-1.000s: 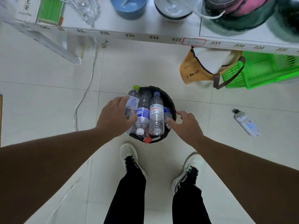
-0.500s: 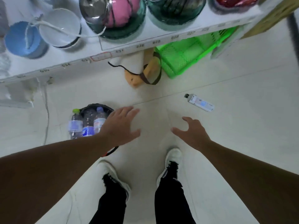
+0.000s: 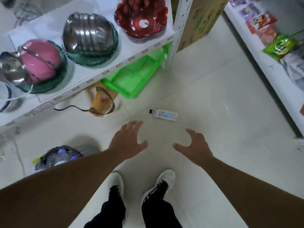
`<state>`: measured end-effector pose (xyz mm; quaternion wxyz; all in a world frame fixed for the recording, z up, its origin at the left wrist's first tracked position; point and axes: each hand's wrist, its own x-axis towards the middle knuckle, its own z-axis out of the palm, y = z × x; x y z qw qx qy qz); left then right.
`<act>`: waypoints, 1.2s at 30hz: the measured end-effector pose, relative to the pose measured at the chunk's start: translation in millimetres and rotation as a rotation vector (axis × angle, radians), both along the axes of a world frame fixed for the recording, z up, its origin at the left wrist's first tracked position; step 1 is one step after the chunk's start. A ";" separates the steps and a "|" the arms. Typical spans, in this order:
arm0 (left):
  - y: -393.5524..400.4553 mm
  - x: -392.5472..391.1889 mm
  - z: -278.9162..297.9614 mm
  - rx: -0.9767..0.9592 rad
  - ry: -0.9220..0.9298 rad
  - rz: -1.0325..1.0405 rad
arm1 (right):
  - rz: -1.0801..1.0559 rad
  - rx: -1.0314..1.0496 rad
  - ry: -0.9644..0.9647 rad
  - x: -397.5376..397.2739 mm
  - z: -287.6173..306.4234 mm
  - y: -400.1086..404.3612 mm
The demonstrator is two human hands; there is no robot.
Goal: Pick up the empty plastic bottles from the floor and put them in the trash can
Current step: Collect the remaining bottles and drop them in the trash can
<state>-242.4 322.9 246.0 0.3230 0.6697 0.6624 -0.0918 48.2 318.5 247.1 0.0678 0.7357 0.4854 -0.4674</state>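
Observation:
A white-labelled plastic bottle (image 3: 164,114) with a dark cap lies on its side on the pale tiled floor, just beyond my hands. My left hand (image 3: 127,139) hovers below and left of it, fingers spread, holding nothing. My right hand (image 3: 194,146) hovers below and right of it, also open and empty. The black trash can (image 3: 54,151) stands at the lower left, packed with several bottles and partly hidden behind my left forearm.
A white shelf (image 3: 105,71) with stacked bowls runs along the left. Under it sit a green basket (image 3: 131,79) and a tan bag (image 3: 102,101). Another shelf (image 3: 271,66) with snack packets lines the right. A cardboard box (image 3: 199,18) stands far ahead. My feet are below.
Both hands have left the trash can and opened. The view has swung right, so the can slid to the lower left and the lying bottle came to the centre.

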 end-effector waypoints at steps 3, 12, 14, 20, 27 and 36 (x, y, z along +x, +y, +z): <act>29.3 21.6 6.1 0.011 -0.012 -0.053 | 0.034 0.002 0.001 8.7 8.0 21.3; 118.8 31.7 -27.8 -0.031 -0.022 -0.163 | -0.004 0.001 0.007 1.2 -18.5 82.0; 129.8 34.7 -39.8 -0.038 -0.034 -0.169 | -0.048 0.002 -0.006 -0.4 -36.3 91.1; 142.7 54.3 -110.8 -0.064 -0.027 -0.107 | -0.208 -0.039 -0.009 -10.4 -123.3 115.5; 166.6 87.5 -305.0 -0.063 0.114 -0.231 | 0.178 0.033 -0.059 3.9 -318.5 150.4; 151.6 88.9 -321.3 -0.130 0.078 -0.195 | 0.327 0.062 0.008 20.4 -341.3 139.2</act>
